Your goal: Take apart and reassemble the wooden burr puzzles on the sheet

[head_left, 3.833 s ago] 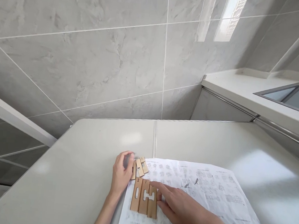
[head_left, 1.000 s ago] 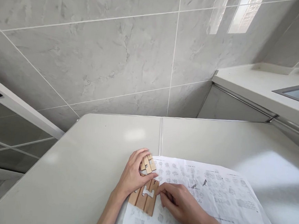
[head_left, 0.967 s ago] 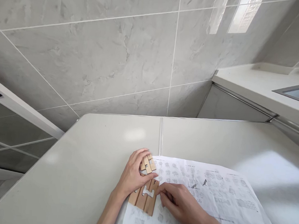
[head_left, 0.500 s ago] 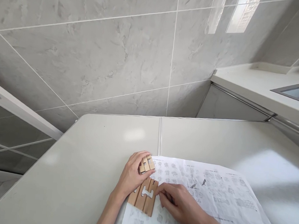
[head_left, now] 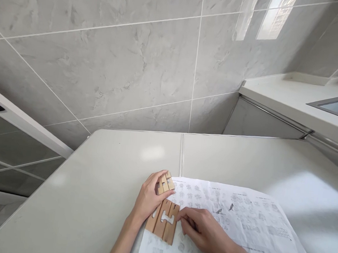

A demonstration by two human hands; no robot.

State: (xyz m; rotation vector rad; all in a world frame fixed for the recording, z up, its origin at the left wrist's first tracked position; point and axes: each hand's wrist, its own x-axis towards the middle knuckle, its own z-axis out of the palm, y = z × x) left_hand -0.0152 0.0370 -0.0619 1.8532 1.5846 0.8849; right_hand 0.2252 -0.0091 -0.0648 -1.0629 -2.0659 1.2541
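Observation:
My left hand (head_left: 147,197) is closed around a small block of pale notched wooden puzzle pieces (head_left: 165,183), thumb along its near side. Just below it, a set of darker brown wooden pieces (head_left: 160,231) lies side by side on the printed sheet (head_left: 225,224). White shows through cut-out notches in these pieces, and small dark marks sit near their top ends. My right hand (head_left: 204,232) rests on the sheet with curled fingers, its index fingertip at the right edge of the brown pieces. Whether anything is inside those curled fingers is hidden.
The sheet, full of small diagrams, covers the right front of a pale table (head_left: 93,190) with a seam down its middle. A grey tiled wall (head_left: 118,60) stands behind. A white counter (head_left: 291,93) is at right, a white-framed glass panel (head_left: 19,126) at left.
The camera view has shifted slightly. Both hands keep nearly the same places, and a little more of the brown pieces shows beside my left thumb.

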